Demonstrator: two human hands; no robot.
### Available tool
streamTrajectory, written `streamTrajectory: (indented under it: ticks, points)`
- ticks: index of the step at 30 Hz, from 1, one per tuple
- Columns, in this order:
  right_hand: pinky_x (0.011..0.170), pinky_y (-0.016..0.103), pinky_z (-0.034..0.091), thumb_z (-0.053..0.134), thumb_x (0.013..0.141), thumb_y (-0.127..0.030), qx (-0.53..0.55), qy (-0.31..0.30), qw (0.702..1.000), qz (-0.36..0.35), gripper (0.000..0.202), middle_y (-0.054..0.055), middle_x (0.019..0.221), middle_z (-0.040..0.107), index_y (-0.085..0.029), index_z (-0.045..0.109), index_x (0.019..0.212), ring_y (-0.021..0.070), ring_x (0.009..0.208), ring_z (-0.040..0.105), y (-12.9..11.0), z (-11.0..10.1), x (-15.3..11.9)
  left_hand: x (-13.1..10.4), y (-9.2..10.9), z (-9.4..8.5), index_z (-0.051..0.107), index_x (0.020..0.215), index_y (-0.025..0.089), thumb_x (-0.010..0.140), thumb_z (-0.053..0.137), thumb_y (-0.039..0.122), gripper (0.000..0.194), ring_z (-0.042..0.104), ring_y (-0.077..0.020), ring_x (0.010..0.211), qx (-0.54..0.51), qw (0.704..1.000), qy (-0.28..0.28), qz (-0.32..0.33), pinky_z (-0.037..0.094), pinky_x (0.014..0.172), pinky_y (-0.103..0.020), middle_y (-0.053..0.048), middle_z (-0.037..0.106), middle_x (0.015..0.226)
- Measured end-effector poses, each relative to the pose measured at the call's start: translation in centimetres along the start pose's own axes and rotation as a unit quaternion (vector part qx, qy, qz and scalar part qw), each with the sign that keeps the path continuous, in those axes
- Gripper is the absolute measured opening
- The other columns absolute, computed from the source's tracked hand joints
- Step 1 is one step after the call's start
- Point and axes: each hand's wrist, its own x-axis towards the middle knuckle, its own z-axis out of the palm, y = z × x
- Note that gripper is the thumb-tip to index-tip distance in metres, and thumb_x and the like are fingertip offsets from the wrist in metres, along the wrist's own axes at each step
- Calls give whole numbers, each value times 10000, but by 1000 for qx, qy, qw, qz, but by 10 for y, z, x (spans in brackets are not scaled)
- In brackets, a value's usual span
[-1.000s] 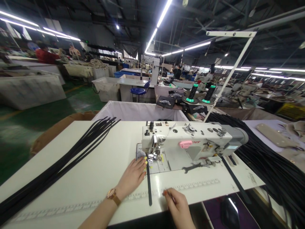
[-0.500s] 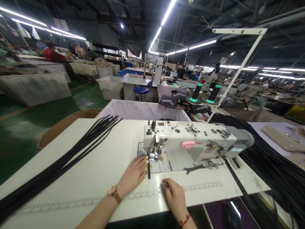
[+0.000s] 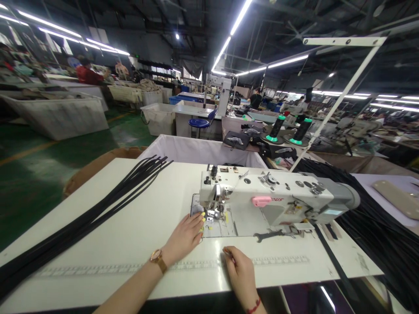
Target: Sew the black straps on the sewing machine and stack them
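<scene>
My left hand (image 3: pixel 186 235) lies flat with its fingers stretched out, fingertips beside the presser foot (image 3: pixel 213 214) of the white sewing machine (image 3: pixel 242 192). Anything beneath those fingers is hidden. Over the front of the table, my right hand (image 3: pixel 240 267) is closed, thumb and fingertips together; what it holds, if anything, I cannot make out. A printed ruler scale (image 3: pixel 131 267) runs along the tabletop below both hands. Left of the machine lies a bundle of long black strips (image 3: pixel 94 207).
A wrench (image 3: pixel 270 234) rests before the machine. Two black thread cones (image 3: pixel 275 129) stand behind it under a white thread stand (image 3: pixel 347 89). More black strips (image 3: pixel 376 218) hang at the right. A lined bin (image 3: pixel 196 148) sits beyond the table; people work farther back.
The short black strip that stuck out beside my left fingertips is no longer visible. Both hands keep nearly the same place, while the view has turned slightly left.
</scene>
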Motion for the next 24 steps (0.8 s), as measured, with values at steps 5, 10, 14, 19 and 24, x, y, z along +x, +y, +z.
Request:
streamTrajectory:
  ticks: [5, 10, 14, 19, 24]
  points:
    - [642, 265, 444, 436, 911, -251, -4, -4, 1000, -4, 212, 12, 779, 704, -234, 647, 905, 170, 686, 637, 0, 0, 0, 2, 0, 0, 508, 1327, 180, 952, 432, 279, 395, 408, -256, 1342, 3, 1000, -6, -3, 344, 1109, -525, -80, 489, 1429]
    - [651, 263, 446, 442, 908, -243, -5, -10, 1000, -5, 205, 11, 794, 709, -237, 647, 913, 170, 704, 644, 0, 1, -1, 3, -2, 0, 494, 1341, 179, 956, 429, 284, 404, 394, -256, 1352, 9, 1000, -14, -1, 343, 1110, -526, -76, 460, 1453]
    - [656, 263, 448, 457, 895, -219, -3, -9, 1000, -5, 193, 13, 810, 716, -236, 647, 922, 171, 714, 648, 1, 1, 0, 3, -1, 1, 494, 1341, 172, 958, 431, 284, 404, 396, -258, 1350, 9, 1000, -20, 7, 351, 1105, -529, -83, 461, 1452]
    - [668, 265, 455, 460, 882, -189, -8, -9, 1000, -5, 194, 14, 814, 720, -233, 644, 923, 175, 734, 659, 1, 1, 0, 3, -9, 3, 512, 1325, 172, 949, 452, 281, 396, 434, -275, 1322, -23, 999, 2, 25, 361, 1095, -542, -105, 497, 1418]
    - [668, 273, 464, 469, 875, -192, -28, -8, 1000, -6, 190, 23, 829, 725, -231, 645, 932, 186, 744, 664, 1, 1, 0, 30, -41, -4, 621, 1172, 194, 953, 419, 242, 302, 567, -248, 1167, -133, 990, 51, 2, 452, 1026, -457, -88, 621, 1259]
